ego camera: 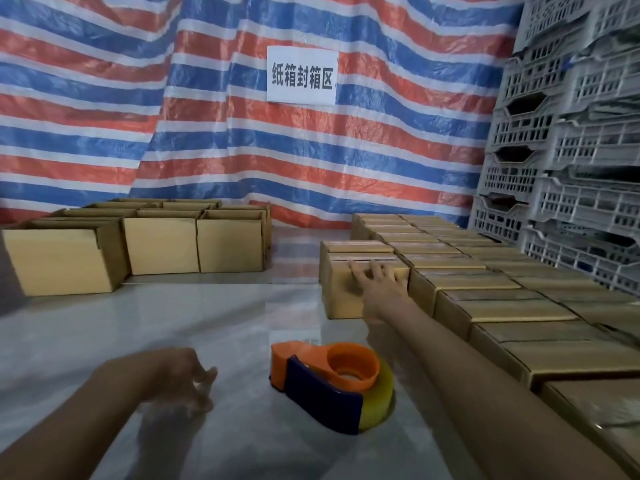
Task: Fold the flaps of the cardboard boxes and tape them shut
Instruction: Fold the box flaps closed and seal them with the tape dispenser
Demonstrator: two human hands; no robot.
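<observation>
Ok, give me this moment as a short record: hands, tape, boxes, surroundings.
right hand: fingers spread, resting on a closed box
left hand: loosely curled, holds nothing, above the floor
tape dispenser: on the floor between the arms, untouched
open boxes: grouped at left, tops open
closed boxes: rows at right
crates: stacked far right

Left hand (187,379), right hand (377,284) — bare forearms (485,372)
</observation>
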